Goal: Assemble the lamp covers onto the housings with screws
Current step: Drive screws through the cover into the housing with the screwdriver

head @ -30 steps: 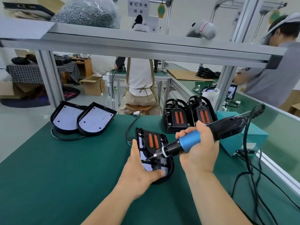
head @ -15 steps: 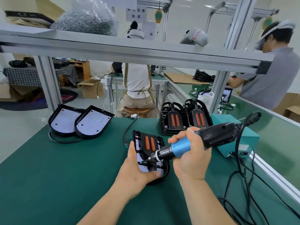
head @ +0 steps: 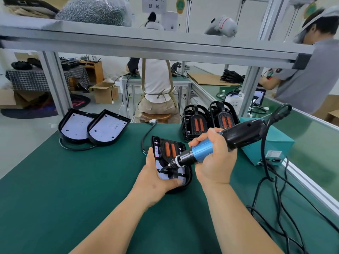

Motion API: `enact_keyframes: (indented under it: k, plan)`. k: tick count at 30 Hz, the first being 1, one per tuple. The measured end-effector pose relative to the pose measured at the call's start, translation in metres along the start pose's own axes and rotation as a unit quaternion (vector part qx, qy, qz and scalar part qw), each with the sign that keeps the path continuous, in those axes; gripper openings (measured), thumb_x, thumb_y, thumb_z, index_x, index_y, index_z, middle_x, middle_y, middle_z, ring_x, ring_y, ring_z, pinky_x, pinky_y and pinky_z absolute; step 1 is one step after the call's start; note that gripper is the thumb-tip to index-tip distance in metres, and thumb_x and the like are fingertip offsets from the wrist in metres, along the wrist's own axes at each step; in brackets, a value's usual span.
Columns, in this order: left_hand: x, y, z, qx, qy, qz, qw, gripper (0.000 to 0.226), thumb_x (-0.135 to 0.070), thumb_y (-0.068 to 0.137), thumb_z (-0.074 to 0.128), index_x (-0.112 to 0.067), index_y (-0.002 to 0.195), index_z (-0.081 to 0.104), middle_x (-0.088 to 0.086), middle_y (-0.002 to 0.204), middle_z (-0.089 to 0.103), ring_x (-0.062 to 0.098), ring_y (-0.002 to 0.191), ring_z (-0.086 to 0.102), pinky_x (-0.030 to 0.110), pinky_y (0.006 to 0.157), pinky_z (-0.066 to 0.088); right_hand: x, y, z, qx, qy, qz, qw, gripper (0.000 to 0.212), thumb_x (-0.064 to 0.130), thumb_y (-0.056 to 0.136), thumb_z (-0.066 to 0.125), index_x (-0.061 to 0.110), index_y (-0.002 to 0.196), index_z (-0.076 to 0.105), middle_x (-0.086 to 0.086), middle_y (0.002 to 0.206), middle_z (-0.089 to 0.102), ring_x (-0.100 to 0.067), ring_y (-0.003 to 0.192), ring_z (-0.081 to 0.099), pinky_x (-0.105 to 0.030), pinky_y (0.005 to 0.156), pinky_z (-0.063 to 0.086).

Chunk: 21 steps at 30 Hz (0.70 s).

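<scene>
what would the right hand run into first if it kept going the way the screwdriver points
Probably the lamp housing: the right hand aims the screwdriver down-left at it, bit tip seemingly touching it.

A single wide-angle camera on the head looks forward and down across the green bench (head: 64,189), close above its near edge.
</scene>
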<state>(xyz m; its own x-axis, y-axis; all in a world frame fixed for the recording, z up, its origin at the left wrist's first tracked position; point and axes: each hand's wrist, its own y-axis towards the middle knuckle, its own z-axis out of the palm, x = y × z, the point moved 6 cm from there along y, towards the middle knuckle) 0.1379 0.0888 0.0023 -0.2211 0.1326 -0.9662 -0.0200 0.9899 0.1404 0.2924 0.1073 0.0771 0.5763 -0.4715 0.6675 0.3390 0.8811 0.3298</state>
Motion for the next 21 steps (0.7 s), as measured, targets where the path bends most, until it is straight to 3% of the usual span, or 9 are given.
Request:
enact_keyframes:
  k: [6,12,16,18,19,21]
  plan:
    - [0.0008,0.0006,-0.0028,-0.004,0.011,-0.01,1.0,0.098,-0.008,0.072,0.086,-0.088,0.084,0.031,-0.038,0.103,0.066,-0.016,0.092,0.062,-0.001,0.073,0.042,0.0004,0.0012,0.0025,0.006,-0.005,-0.001,1.0,0.019,0.014,0.074,0.06,0.008,0.084,0.045,-0.007,0.052,0.053,-0.027,0.052,0.053,-0.035,0.059,0.05]
    - [0.0002,-0.0002,-0.001,-0.001,0.008,0.001,1.0,0.08,-0.013,0.07,0.084,-0.069,0.106,0.04,-0.027,0.111,0.069,-0.005,0.103,0.065,0.003,0.078,0.045,0.0,0.0028,0.0031,0.01,-0.009,0.0,1.0,0.017,0.014,0.074,0.06,0.009,0.079,0.045,-0.007,0.051,0.053,-0.026,0.051,0.054,-0.034,0.057,0.05]
    - [0.0016,-0.0005,-0.0025,-0.009,0.017,-0.012,1.0,0.087,-0.024,0.064,0.084,-0.08,0.105,0.032,-0.031,0.11,0.067,-0.009,0.102,0.063,0.007,0.082,0.047,-0.0003,0.0037,0.0024,0.007,-0.01,0.0,1.0,0.017,0.014,0.074,0.06,0.009,0.08,0.045,-0.007,0.052,0.052,-0.026,0.051,0.054,-0.036,0.059,0.05]
    - [0.0008,-0.0014,-0.0012,-0.003,0.017,-0.02,1.0,0.101,-0.031,0.059,0.084,-0.064,0.136,0.027,-0.027,0.118,0.066,-0.001,0.112,0.062,0.022,0.098,0.048,-0.0009,0.0039,0.002,0.007,-0.009,0.002,1.0,0.019,0.014,0.074,0.061,0.009,0.082,0.045,-0.007,0.052,0.052,-0.027,0.052,0.054,-0.035,0.059,0.05]
    - [0.0006,-0.0017,-0.0007,0.0,0.017,-0.025,1.0,0.106,-0.033,0.058,0.084,-0.058,0.141,0.024,-0.026,0.121,0.066,0.002,0.115,0.061,0.027,0.102,0.048,-0.0011,0.0037,0.002,0.007,-0.009,0.003,1.0,0.019,0.015,0.074,0.061,0.009,0.083,0.045,-0.007,0.052,0.052,-0.027,0.052,0.054,-0.035,0.06,0.051]
    - [0.0012,-0.0013,-0.0008,-0.002,0.02,-0.018,1.0,0.094,-0.034,0.058,0.084,-0.077,0.12,0.028,-0.028,0.116,0.067,-0.002,0.111,0.062,0.02,0.094,0.048,-0.0012,0.0034,0.0022,0.007,-0.011,-0.002,1.0,0.019,0.015,0.074,0.061,0.008,0.083,0.045,-0.007,0.052,0.052,-0.027,0.052,0.053,-0.036,0.059,0.05]
